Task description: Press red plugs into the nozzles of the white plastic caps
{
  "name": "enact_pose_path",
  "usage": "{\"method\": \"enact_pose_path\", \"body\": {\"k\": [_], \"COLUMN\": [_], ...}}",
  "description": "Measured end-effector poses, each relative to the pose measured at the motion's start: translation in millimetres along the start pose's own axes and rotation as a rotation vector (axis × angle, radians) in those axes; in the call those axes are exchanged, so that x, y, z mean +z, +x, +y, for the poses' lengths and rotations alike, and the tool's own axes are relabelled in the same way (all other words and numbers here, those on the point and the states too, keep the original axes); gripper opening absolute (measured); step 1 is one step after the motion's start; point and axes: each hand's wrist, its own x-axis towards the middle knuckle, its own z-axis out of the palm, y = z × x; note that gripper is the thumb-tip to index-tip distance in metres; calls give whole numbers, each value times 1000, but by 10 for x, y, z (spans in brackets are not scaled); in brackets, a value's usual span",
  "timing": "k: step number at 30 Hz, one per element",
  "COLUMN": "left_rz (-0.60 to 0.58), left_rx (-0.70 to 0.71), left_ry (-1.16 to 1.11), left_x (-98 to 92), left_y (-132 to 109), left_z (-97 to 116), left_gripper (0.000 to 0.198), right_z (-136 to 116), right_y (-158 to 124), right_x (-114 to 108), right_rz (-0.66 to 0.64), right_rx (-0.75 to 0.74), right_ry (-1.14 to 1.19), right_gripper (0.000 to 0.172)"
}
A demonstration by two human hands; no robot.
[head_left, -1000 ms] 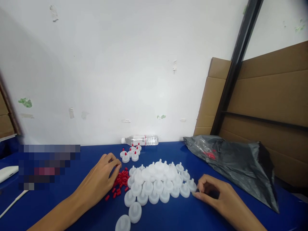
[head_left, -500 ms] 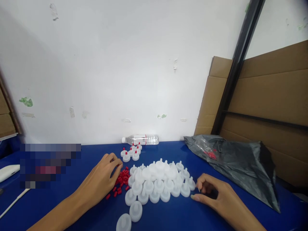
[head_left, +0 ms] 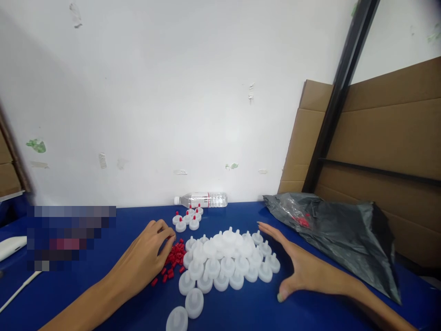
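My left hand (head_left: 151, 248) rests on the blue table, at the left edge of a pile of small red caps (head_left: 176, 253). Its fingers are curled and closed toward the thumb; whatever lies between the tips, if anything, is hidden. To the right of the red caps is a heap of white translucent nozzle lids (head_left: 227, 264), spouts mostly upward. My right hand (head_left: 292, 262) is spread wide beside the heap's right side, thumb and fingers far apart, holding nothing. Farther back stands a small group of white lids fitted with red tips (head_left: 187, 218).
A clear plastic bottle (head_left: 201, 200) lies against the wall behind the lids. On the right is a dark plastic bag (head_left: 344, 239), with a clear bag of red pieces (head_left: 303, 220) on it. Cardboard (head_left: 386, 133) and a black post (head_left: 332, 110) stand beyond. A white cable (head_left: 20, 289) runs at left.
My right hand has opened from a loose curl beside the lids, its fingers stretching up and forward along the heap's right side. My left hand and the lids have stayed put.
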Motion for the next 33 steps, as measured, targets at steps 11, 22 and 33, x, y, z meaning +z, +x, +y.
{"method": "enact_pose_path", "body": {"k": [11, 22, 33], "left_rz": [5, -8, -3], "left_rx": [12, 11, 19], "left_ry": [-7, -17, -14], "left_x": [7, 2, 15], "left_y": [-5, -14, -5], "left_z": [-1, -2, -1], "left_gripper": [37, 39, 39], "right_z": [-36, -25, 113], "right_y": [153, 150, 124], "right_x": [10, 10, -116], "right_rz": [-49, -57, -68], "right_rx": [-38, -28, -62], "right_ry": [41, 40, 97], "right_gripper": [124, 119, 123]}}
